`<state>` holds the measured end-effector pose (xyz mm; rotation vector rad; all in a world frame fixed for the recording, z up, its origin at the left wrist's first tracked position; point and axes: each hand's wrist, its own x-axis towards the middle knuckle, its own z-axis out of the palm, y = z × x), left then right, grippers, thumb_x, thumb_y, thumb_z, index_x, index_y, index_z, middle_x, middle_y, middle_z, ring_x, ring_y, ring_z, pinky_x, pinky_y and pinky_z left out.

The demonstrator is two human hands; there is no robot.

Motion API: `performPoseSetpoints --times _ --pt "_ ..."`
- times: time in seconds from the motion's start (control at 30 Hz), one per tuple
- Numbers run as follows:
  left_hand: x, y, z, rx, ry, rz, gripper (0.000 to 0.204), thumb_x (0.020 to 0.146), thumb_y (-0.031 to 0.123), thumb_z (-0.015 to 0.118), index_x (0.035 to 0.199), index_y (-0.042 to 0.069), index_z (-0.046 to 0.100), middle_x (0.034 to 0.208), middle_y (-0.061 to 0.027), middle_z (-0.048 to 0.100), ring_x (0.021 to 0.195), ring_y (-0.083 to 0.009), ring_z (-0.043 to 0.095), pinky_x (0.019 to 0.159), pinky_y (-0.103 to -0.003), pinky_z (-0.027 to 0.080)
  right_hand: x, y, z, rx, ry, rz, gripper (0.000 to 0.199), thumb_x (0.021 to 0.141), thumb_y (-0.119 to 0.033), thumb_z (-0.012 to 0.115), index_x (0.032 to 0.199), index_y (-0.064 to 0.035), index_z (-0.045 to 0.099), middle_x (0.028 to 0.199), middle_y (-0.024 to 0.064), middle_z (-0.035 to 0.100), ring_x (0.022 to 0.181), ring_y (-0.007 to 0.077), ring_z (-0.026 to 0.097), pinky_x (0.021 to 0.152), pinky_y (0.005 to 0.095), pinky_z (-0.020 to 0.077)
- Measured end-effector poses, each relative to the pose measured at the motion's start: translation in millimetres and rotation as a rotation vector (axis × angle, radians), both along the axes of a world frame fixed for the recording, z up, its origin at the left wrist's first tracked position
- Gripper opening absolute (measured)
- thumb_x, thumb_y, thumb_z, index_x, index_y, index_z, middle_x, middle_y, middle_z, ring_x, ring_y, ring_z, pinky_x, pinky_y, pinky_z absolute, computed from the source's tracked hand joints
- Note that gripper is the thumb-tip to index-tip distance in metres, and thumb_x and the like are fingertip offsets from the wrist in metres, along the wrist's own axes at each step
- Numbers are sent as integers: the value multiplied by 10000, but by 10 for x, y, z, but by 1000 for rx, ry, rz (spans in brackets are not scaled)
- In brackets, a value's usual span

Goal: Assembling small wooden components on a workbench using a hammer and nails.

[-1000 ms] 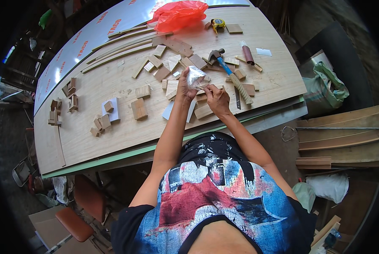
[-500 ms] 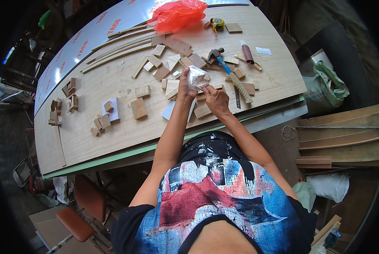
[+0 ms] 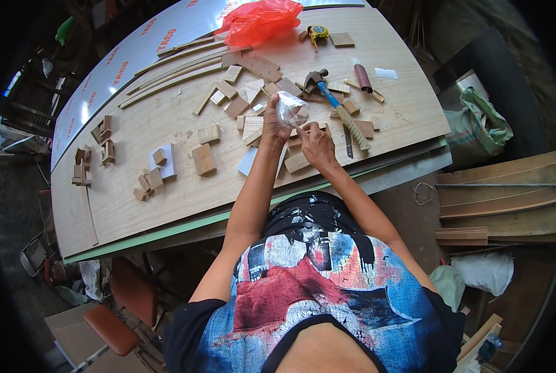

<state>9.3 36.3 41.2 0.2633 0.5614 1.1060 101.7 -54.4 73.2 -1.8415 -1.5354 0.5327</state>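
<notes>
The left hand holds a crumpled clear plastic bag in a closed grip beside the hammer, the right hand pinching its lower edge, while bare worktop lies left of the hammer.

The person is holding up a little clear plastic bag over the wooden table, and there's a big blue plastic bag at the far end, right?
Not quite: the crumpled plastic bag at the far end is red, not blue, as the head view shows. The left hand does hold a small clear plastic bag over the wooden table.
</notes>
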Motion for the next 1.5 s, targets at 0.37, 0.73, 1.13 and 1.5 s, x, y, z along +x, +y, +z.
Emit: performPoseSetpoints --times 0.37,0.73,1.13,1.5 --pt "13 40 33 26 -110 96 317 753 285 575 937 60 451 880 -81 498 833 -213 522 753 -361 472 30 45 -63 248 -168 143 71 793 -115 486 823 -52 478 582 145 554 570 307 563 512 385 410" --pt "3 25 -35 5 -106 108 277 756 277 567 912 74 462 854 -69 506 817 -204 529 740 -344 475 36 78 -165 52 -39 90 115 811 -134 482 860 -35 515 685 173 574 620 319 568 539 377 417" --pt "-4 74 -41 -108 -98 60 393 730 413 545 985 125 465 881 -79 536 753 -226 559 679 -604 415 193 96 -201 -309 1197 229 192 869 -240 453 820 -72 531 537 -49 411 426 -7 313 353 134 187" --pt "63 213 -290 -173 0 -185 519 853 459 302 1087 14 430 1062 -192 488 907 -353 510 824 -499 414 352 233 -217 35 1137 -2 189 870 -254 449 881 -77 515 835 1 552 773 54 512 610 205 437"
